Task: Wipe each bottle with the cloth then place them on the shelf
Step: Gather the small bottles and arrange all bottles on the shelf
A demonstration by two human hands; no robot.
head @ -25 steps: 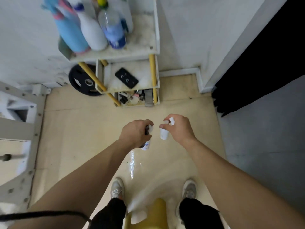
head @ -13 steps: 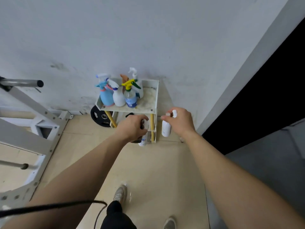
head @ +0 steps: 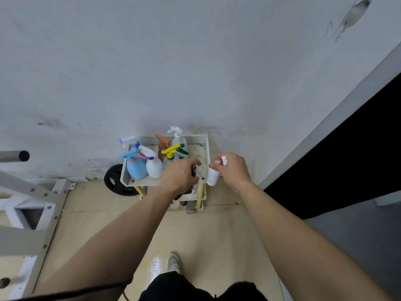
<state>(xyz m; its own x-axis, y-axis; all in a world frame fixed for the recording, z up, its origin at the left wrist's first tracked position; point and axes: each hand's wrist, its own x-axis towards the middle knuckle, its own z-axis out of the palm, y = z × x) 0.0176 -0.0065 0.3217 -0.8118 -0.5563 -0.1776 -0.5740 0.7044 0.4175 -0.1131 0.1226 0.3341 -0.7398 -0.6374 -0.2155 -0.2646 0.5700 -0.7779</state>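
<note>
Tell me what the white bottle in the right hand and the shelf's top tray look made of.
White bottle in the right hand: likely plastic, smooth and opaque, evenly white. Top tray: probably painted sheet metal, going by its thin upright walls and bolt heads; matte off-white, floor stained.

Soft, even light is falling across the pale wall, leaving only faint shadows around the shelf. A small glare is shining off the floor by my shoe. The dark opening on the right is going pure black (no detail there). The wide lens is ballooning my forearms toward the bottom corners.
</note>
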